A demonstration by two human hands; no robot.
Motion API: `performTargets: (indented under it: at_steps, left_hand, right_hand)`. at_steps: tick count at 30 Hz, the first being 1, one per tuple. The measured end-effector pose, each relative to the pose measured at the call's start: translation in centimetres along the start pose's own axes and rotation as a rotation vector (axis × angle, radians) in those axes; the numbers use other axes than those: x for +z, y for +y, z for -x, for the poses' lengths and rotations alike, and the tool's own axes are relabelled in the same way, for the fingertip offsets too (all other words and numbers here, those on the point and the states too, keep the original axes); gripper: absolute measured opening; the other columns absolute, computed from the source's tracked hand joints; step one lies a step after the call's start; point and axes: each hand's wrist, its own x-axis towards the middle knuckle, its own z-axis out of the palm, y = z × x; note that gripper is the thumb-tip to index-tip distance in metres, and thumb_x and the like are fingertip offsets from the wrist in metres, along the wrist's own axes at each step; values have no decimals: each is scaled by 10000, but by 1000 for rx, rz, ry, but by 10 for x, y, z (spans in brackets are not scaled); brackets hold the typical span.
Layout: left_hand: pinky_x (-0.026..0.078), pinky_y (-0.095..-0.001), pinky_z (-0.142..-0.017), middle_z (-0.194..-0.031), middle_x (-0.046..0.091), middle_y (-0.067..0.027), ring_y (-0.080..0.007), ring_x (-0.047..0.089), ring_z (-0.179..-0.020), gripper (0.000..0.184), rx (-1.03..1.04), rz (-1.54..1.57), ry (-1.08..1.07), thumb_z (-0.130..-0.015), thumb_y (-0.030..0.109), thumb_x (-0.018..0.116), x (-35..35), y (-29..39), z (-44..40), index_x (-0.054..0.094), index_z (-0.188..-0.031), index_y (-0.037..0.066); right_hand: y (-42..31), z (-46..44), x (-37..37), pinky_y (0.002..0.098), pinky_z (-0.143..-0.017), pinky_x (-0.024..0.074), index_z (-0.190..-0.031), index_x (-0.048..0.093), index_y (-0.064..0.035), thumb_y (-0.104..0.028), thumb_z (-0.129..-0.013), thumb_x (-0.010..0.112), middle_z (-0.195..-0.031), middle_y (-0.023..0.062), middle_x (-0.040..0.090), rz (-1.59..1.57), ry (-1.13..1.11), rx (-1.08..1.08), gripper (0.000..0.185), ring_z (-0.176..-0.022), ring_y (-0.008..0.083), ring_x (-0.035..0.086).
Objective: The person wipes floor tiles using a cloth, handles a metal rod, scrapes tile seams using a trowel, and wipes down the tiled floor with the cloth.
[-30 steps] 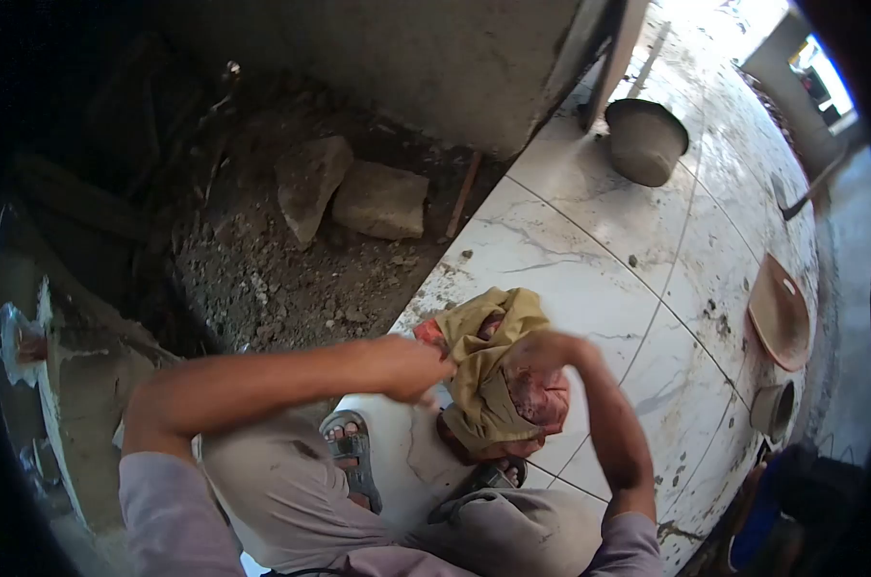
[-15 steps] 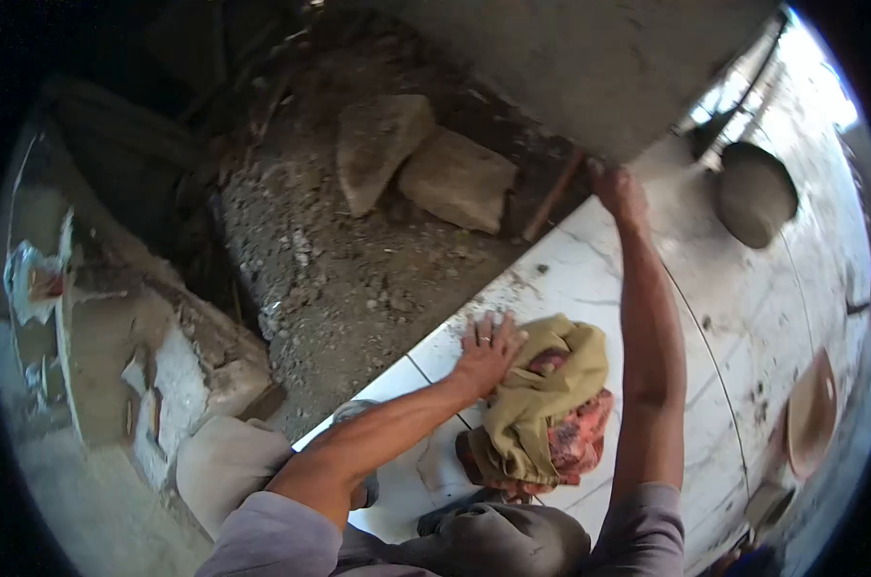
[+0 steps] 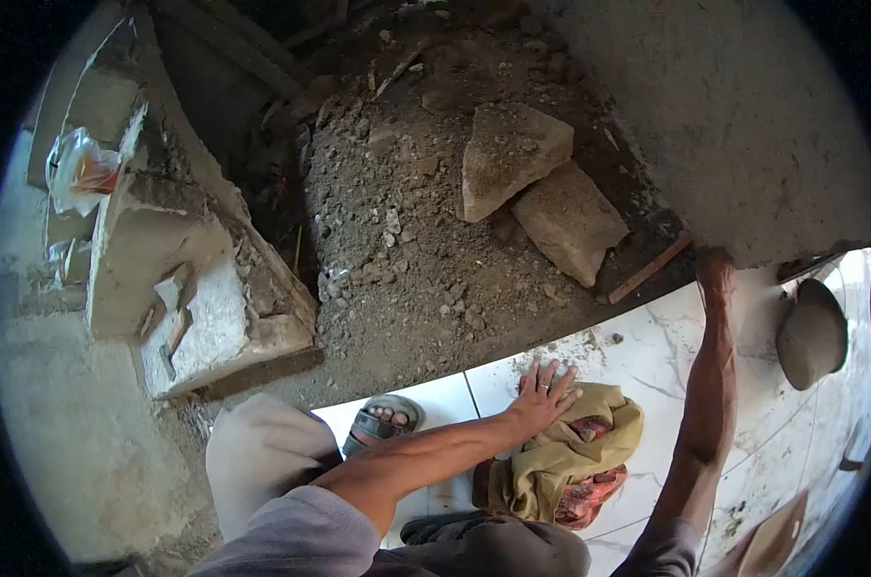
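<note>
My left hand [image 3: 543,402] lies with its fingers spread at the edge of a bundled olive-yellow cloth [image 3: 604,433] on the white tiles. A red patterned cloth [image 3: 589,498] shows under the bundle. My right arm is stretched forward, and my right hand [image 3: 715,273] is at the lower edge of the grey wall [image 3: 743,115], near the end of a thin wooden strip [image 3: 652,268]. Its fingers are mostly hidden, and I cannot tell what they hold, if anything.
Two stone slabs [image 3: 512,159] lie on the rubble and soil [image 3: 397,260] beyond the tile edge. A cement-stained bucket [image 3: 812,337] stands at the right, a tan board [image 3: 774,539] at the lower right. A broken masonry block [image 3: 200,317] is at the left.
My left hand has let go of the cloth bundle and spread its fingers beside it. My right hand has moved from the bundle forward to the wall's edge. The view has swung left.
</note>
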Motion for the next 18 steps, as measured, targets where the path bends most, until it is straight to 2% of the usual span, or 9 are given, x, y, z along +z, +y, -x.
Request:
performTargets:
  at_steps: [3,5,7,9,11,13,14,17,18]
  left_hand:
    - [255,-693,-1007,-1530,108,-250,-504,269,-1316,678,-16,12,15,-863,157,541,0,4,1,261,-1480,159]
    - [254,-692,-1007,-1532,110,-244,-502,271,-1314,672,-33,-1,4,-866,170,535,1,2,-2,263,-1481,166]
    - [191,-706,-1030,-1551,54,-220,-499,199,-1357,613,-42,-1,-50,-925,199,449,2,4,-2,226,-1496,202]
    - [197,-701,-1031,-1552,52,-218,-498,199,-1359,612,-36,4,-88,-927,210,446,0,2,-3,222,-1497,205]
    - [193,-701,-1032,-1551,51,-222,-495,200,-1362,616,-51,19,-17,-920,225,461,9,6,-3,237,-1494,199]
    - [177,-707,-1040,-1549,79,-214,-483,214,-1359,611,-51,47,11,-903,223,476,13,5,-6,272,-1478,200]
    - [161,-713,-1047,-1547,107,-206,-472,227,-1357,607,-58,75,34,-885,220,490,17,5,-6,307,-1463,201]
    - [143,-715,-1063,-1551,97,-195,-474,209,-1367,604,-67,247,-9,-867,212,513,13,3,-9,337,-1445,212]
    - [143,-715,-1063,-1551,97,-195,-474,209,-1367,604,-121,266,-27,-867,212,513,50,17,-22,337,-1445,212]
  right_hand:
    - [-6,10,-6,488,-785,528,-997,679,-28,-286,-866,489,-1051,222,658,93,-77,26,347,-966,379,643]
    - [1,5,4,483,-784,530,-982,680,-27,-282,-859,500,-1046,223,657,72,-10,-48,336,-958,378,645]
    - [8,1,11,477,-783,531,-966,681,-26,-278,-852,511,-1042,224,656,50,37,-107,325,-950,378,647]
    - [22,-10,15,493,-795,507,-927,677,-12,-309,-867,490,-1003,273,636,77,21,-225,356,-953,430,619]
    - [45,-37,40,493,-788,503,-905,676,-7,-322,-878,482,-976,287,634,139,41,-307,371,-936,445,615]
    - [56,-57,58,500,-748,509,-850,680,-18,-330,-880,490,-929,248,660,419,54,-346,366,-880,397,647]
    - [45,-51,52,482,-711,522,-835,677,-42,-308,-882,506,-897,200,676,524,124,-304,320,-818,346,667]
    - [17,-39,36,471,-726,524,-879,676,-51,-304,-885,509,-935,188,674,564,73,-254,303,-850,340,664]
    - [14,-37,33,468,-731,525,-894,675,-54,-302,-886,510,-948,185,673,579,50,-248,298,-860,337,664]
